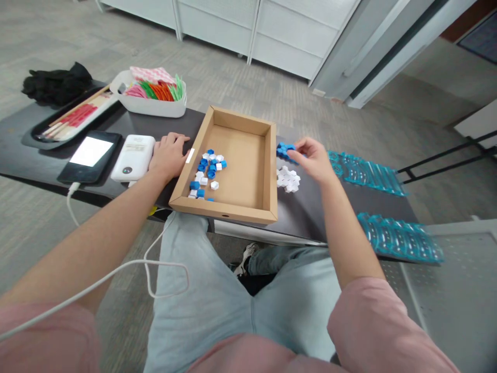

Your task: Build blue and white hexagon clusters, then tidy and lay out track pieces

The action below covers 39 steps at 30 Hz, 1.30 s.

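A shallow cardboard tray (240, 129) lies on the dark table (306, 217), with several small blue and white hexagonal pieces (207, 173) loose in its left half. My left hand (167, 155) rests flat, fingers spread, against the tray's left wall. Right of the tray, my right hand (314, 160) pinches a joined cluster of blue pieces (285, 152) just above the table. A joined cluster of white pieces (288, 180) lies under it on the table.
A white power bank (133, 158) and a lit phone (90, 155) lie left of my left hand, with a cable hanging off the edge. Behind are a white tub of coloured packets (153, 93), a black tray of chopsticks (70, 122) and black gloves (56, 83). Teal strips (365, 173) lie on the right.
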Available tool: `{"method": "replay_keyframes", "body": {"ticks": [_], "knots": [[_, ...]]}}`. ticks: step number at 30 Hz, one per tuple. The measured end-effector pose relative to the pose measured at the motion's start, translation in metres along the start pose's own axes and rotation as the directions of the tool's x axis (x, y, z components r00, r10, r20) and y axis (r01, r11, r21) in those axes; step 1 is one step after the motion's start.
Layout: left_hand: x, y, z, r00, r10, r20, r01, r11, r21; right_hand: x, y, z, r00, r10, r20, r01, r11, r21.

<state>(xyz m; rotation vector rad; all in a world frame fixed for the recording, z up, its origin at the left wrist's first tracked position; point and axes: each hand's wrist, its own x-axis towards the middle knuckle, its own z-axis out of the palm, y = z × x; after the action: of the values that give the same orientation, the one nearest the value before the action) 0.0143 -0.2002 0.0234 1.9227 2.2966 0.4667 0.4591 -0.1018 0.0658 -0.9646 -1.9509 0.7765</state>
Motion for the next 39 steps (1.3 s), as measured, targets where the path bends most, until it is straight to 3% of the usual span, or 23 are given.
{"method": "replay_keyframes", "body": {"ticks": [3,6,11,16,24,32,39], "knots": [[-0.002,0.003,-0.006,0.999,-0.011,0.037,0.011,1.0,-0.001,-0.022,0.038,-0.044,0.961,0.035,-0.275,-0.091,0.977,-0.193],[-0.005,0.007,-0.014,0.997,-0.005,0.08,0.005,1.0,-0.006,-0.043,0.062,-0.063,0.928,0.062,-0.367,-0.197,0.918,-0.344],[-0.007,0.013,-0.022,0.993,-0.022,0.12,0.015,0.998,0.056,-0.058,0.077,-0.059,0.955,0.152,-0.256,-0.264,0.832,-0.488],[-0.003,0.013,-0.022,0.989,-0.05,0.138,0.033,0.992,0.123,-0.06,0.081,-0.059,0.97,0.193,-0.145,-0.24,0.839,-0.489],[0.007,-0.001,-0.017,0.985,-0.057,0.165,0.033,0.989,0.146,-0.063,0.087,-0.056,0.972,0.195,-0.134,-0.227,0.928,-0.295],[0.018,-0.03,0.0,0.995,-0.03,0.1,0.014,0.988,0.157,-0.06,0.086,-0.055,0.979,0.19,-0.078,-0.205,0.94,-0.272],[0.019,-0.032,0.002,0.995,0.001,0.101,-0.018,0.986,0.168,-0.057,0.087,-0.052,0.973,0.21,-0.091,-0.226,0.947,-0.228]]}}
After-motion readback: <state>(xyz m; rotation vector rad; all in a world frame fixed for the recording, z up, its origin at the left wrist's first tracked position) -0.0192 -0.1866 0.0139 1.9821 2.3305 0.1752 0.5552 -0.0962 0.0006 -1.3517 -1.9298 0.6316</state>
